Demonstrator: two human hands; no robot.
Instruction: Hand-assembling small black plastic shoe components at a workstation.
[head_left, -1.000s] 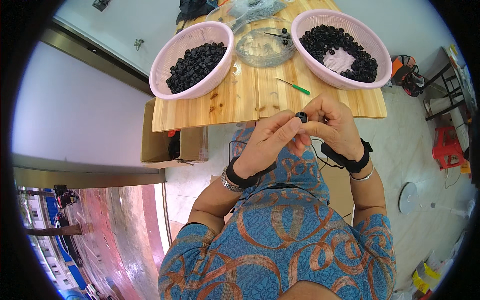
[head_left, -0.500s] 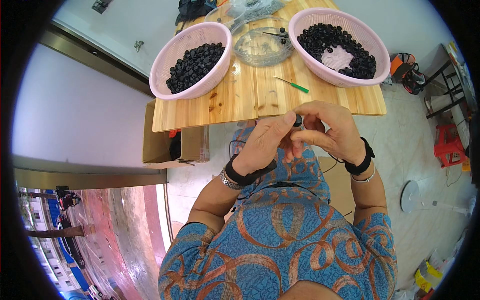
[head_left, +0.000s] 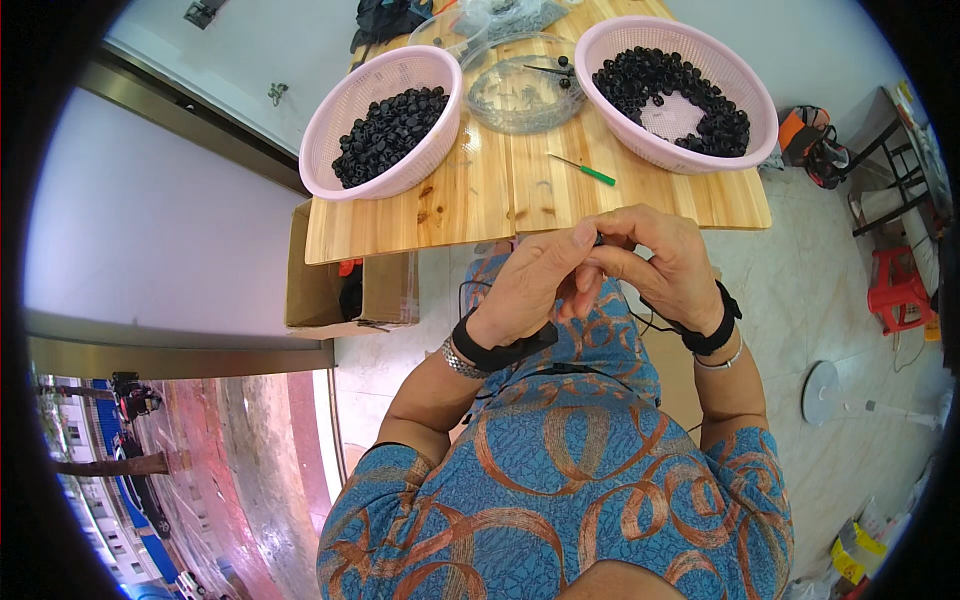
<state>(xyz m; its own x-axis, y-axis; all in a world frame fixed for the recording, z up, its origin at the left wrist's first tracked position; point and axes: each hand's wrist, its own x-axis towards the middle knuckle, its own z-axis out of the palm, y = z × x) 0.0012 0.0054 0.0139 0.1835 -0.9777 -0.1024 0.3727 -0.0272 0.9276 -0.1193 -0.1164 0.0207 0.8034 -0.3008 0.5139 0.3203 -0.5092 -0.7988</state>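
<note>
A small black rounded part [head_left: 599, 240] is pinched just off the table's front edge, mostly hidden by fingers. My left hand [head_left: 538, 275] is closed around it, thumb on top. From the other side the thumb and forefinger of my right hand [head_left: 655, 250] close onto the same part. Beyond my hands, a thin-shafted tool with a green handle [head_left: 597, 175] lies on the wooden table [head_left: 480, 200]. Small black pieces heap in the left pink basket [head_left: 435, 150]. More black pieces ring the bare centre of the right pink basket [head_left: 640, 145].
Between the baskets stands a round clear plastic tray [head_left: 520, 122], with a dark pointed tool [head_left: 545, 69] and a few black pieces at its right. A cardboard box [head_left: 390, 290] sits below the table's left front. Farther right are a red stool [head_left: 895, 290] and a white fan [head_left: 822, 393].
My right fingers have closed in on the black part, and less of it shows. My right wrist has shifted slightly left. The baskets and the green-handled tool lie as before.
</note>
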